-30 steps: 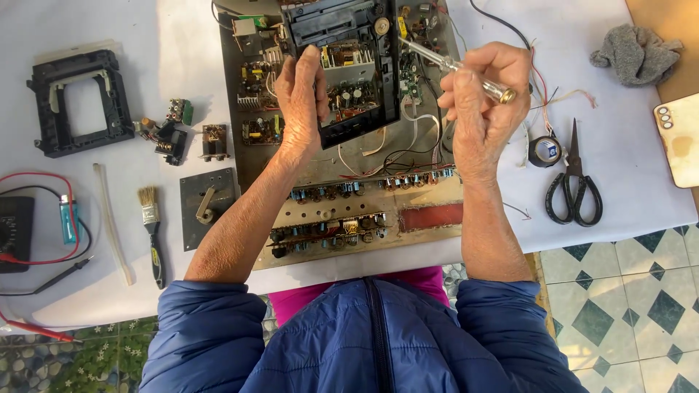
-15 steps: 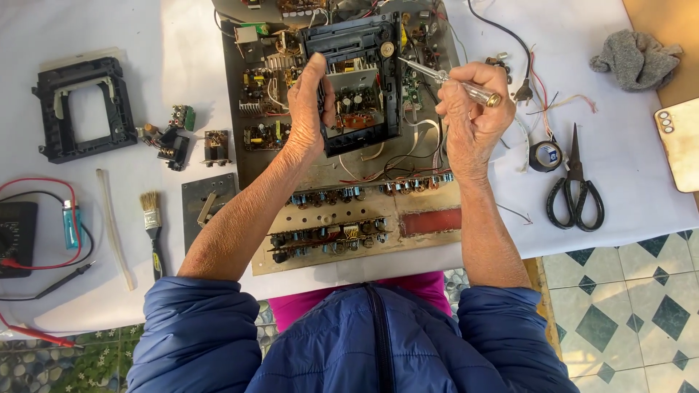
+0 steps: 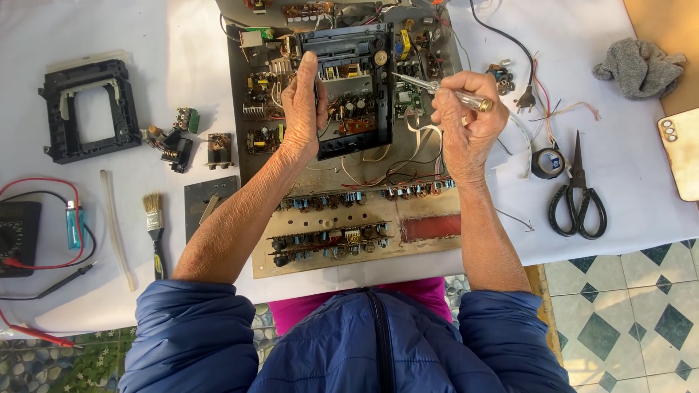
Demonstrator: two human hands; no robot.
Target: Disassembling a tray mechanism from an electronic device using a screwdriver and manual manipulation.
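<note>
Seen from above, over a white-covered counter (image 3: 626, 218). Left hand (image 3: 304, 109) laid on the left edge of a black plastic mechanism frame (image 3: 357, 87), grip wrapped round that edge, thumb inside over the small boards, fingers pressed on the outer side. Frame resting tilted on an opened electronics chassis (image 3: 342, 218) crowded with circuit boards, capacitors and loose wires, at the middle of the counter and reaching to the far edge. Right hand (image 3: 466, 127) just right of the frame, grip pinched together round a clear-handled screwdriver (image 3: 444, 91), shaft pointing left, tip touching or just above the boards beside the frame's right edge; cannot tell which. Near part of the chassis: a beige panel with rows of knobs and a red window.

To the left: black rectangular bezel (image 3: 87, 109), small loose parts (image 3: 175, 142), paintbrush (image 3: 154, 229), clear tube (image 3: 116, 229), grey metal plate (image 3: 207, 204), multimeter (image 3: 18, 236) with red and black leads. To the right: black scissors (image 3: 577, 193), roll of black tape (image 3: 546, 161), plug with cord (image 3: 526, 98), grey cloth (image 3: 639, 69), white phone (image 3: 681, 153) at the right edge. Blue padded sleeves at the near edge; tiled floor beyond the counter, near right.
</note>
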